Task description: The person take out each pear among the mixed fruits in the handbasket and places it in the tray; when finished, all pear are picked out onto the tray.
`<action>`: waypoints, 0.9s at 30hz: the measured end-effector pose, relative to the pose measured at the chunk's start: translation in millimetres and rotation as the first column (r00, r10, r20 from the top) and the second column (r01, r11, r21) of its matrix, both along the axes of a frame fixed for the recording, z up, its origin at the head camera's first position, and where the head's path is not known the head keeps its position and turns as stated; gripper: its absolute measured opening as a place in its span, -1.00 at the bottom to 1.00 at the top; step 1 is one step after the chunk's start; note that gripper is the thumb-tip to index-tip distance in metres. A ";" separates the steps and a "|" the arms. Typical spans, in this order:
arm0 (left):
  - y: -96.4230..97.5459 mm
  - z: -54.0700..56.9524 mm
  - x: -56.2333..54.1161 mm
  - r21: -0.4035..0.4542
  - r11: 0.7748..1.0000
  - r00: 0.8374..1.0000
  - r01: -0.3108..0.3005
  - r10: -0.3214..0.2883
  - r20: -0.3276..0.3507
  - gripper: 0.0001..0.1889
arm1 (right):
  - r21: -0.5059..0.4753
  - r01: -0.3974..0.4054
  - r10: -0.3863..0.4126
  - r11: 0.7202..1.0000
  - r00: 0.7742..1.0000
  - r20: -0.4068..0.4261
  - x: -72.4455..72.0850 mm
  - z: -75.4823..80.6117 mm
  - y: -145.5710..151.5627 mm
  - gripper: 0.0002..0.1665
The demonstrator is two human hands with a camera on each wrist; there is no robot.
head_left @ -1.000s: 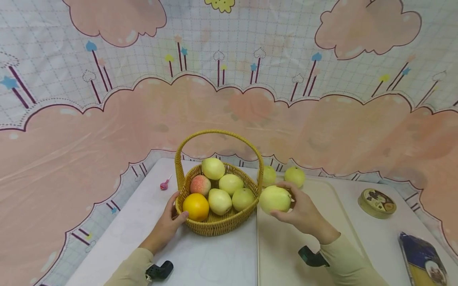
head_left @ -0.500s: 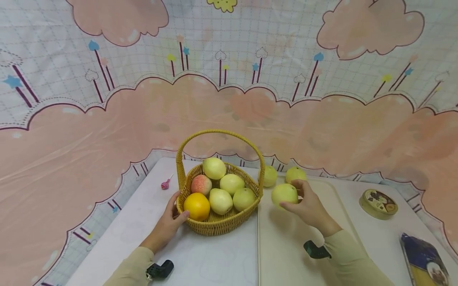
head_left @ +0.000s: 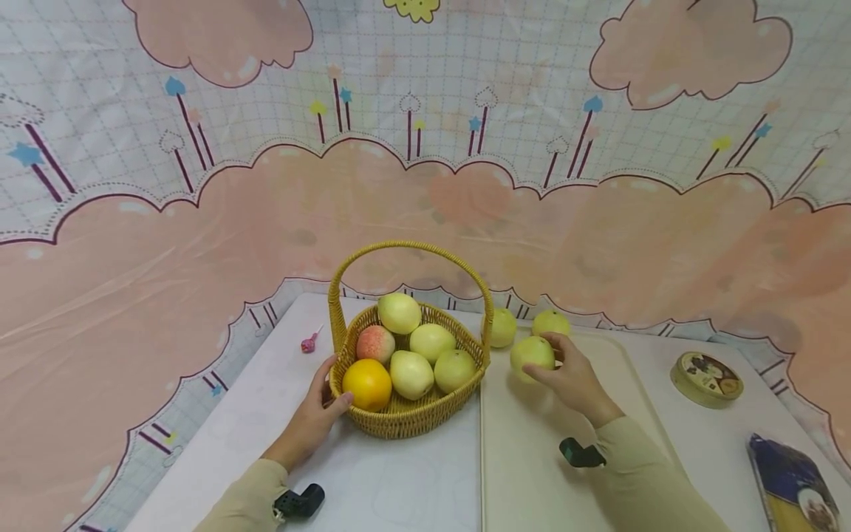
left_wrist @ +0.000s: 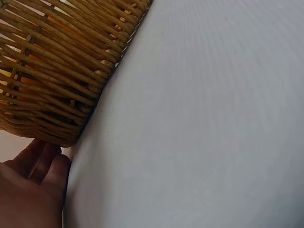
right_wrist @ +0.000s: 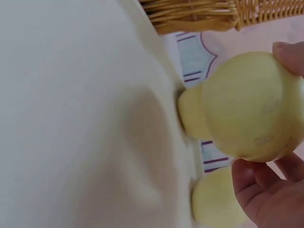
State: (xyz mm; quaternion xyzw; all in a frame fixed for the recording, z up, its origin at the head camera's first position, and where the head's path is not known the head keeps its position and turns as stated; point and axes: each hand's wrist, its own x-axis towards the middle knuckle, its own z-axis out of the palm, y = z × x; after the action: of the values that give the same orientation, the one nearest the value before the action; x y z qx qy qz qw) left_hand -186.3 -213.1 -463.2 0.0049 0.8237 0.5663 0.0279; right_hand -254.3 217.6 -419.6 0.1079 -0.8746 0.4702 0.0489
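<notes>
On the white table stands a woven basket (head_left: 399,426) with a tall arched handle. My left hand (head_left: 312,421) holds its left side, thumb over the rim; in the left wrist view the fingers (left_wrist: 57,171) reach the basket's lower edge. Inside lie an orange (head_left: 367,385), a peach (head_left: 375,344) and several yellow-green fruits (head_left: 412,374). Right of the basket, my right hand (head_left: 575,380) grips a round yellow-green fruit (head_left: 530,356) between thumb and fingers, above the cream tray (head_left: 525,458). The right wrist view shows this fruit (right_wrist: 256,107) with space and shadow beside it.
Two more yellow-green fruits (head_left: 501,328) (head_left: 551,323) sit at the tray's far end. A round tin (head_left: 706,379) and a blue-and-yellow packet (head_left: 794,484) lie on the right. A pink lollipop (head_left: 309,343) lies left of the basket. A patterned cloth backdrop (head_left: 425,214) rises behind.
My right hand has carried the yellow-green fruit rightward from beside the basket's rim to over the tray, turning it on the way. The left hand keeps its place on the basket.
</notes>
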 end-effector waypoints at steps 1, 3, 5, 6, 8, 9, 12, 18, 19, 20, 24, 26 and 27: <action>0.0 -0.1 -0.1 0.002 1.000 1.000 0.000 0.000 -0.001 -0.14 | -0.003 0.002 -0.002 1.000 1.000 0.005 -1.5 -1.4 -0.6 -0.15; -0.1 -0.4 -0.1 0.006 1.000 1.000 -0.001 0.001 -0.003 -0.14 | -0.002 0.001 -0.001 1.000 1.000 0.012 -4.1 -4.6 -1.7 -0.15; -0.5 -0.8 0.2 0.008 1.000 1.000 0.000 0.000 -0.004 -0.14 | 0.006 -0.004 0.004 1.000 1.000 0.005 -6.3 -7.3 -3.6 -0.16; -0.8 -0.9 0.3 0.009 1.000 1.000 -0.001 0.001 -0.004 -0.14 | 0.011 -0.004 0.004 1.000 1.000 0.004 -7.2 -8.7 -4.4 -0.16; -1.2 -0.9 0.7 0.011 1.000 1.000 -0.002 0.002 -0.002 -0.14 | 0.021 -0.009 0.010 1.000 1.000 -0.007 -9.1 -11.5 -5.6 -0.15; -1.3 -0.9 0.8 0.009 1.000 1.000 -0.002 0.002 -0.002 -0.14 | 0.024 -0.011 0.011 1.000 1.000 -0.006 -10.1 -12.5 -6.3 -0.16; -1.6 -0.5 0.9 0.007 1.000 1.000 -0.006 0.006 0.000 -0.14 | 0.029 -0.012 0.012 1.000 1.000 0.010 -12.4 -14.6 -7.8 -0.15; -1.7 -0.4 0.2 -0.003 1.000 1.000 -0.007 0.007 -0.004 -0.15 | 0.034 -0.020 0.018 0.999 0.999 0.046 -18.4 -18.8 -13.6 -0.13; -1.6 -0.5 0.1 -0.004 1.000 1.000 -0.007 0.007 -0.005 -0.15 | 0.043 -0.022 0.020 0.999 0.999 0.048 -19.3 -20.0 -14.8 -0.13; -1.6 -0.7 0.0 -0.005 1.000 1.000 -0.007 0.007 -0.007 -0.15 | 0.048 -0.022 0.020 0.999 0.999 0.049 -20.2 -21.0 -16.0 -0.13; -1.0 -1.2 0.0 -0.003 1.000 1.000 -0.008 0.008 -0.013 -0.15 | 0.056 -0.024 0.021 0.998 0.998 0.053 -21.5 -24.3 -19.8 -0.14; -0.7 -1.0 0.2 -0.007 1.000 1.000 -0.008 0.008 -0.015 -0.15 | 0.049 -0.023 0.020 0.999 0.998 0.051 -20.9 -24.5 -20.4 -0.14; -0.7 -0.6 0.4 -0.007 1.000 1.000 -0.007 0.007 -0.015 -0.15 | 0.047 -0.024 0.022 0.999 0.998 0.050 -20.4 -24.5 -20.4 -0.14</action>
State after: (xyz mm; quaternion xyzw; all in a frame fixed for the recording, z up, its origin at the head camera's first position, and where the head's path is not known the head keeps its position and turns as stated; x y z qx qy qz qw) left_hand -186.0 -213.8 -463.8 0.0059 0.8260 0.5633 0.0198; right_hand -274.7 197.1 -444.0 0.1073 -0.8852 0.4522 0.0191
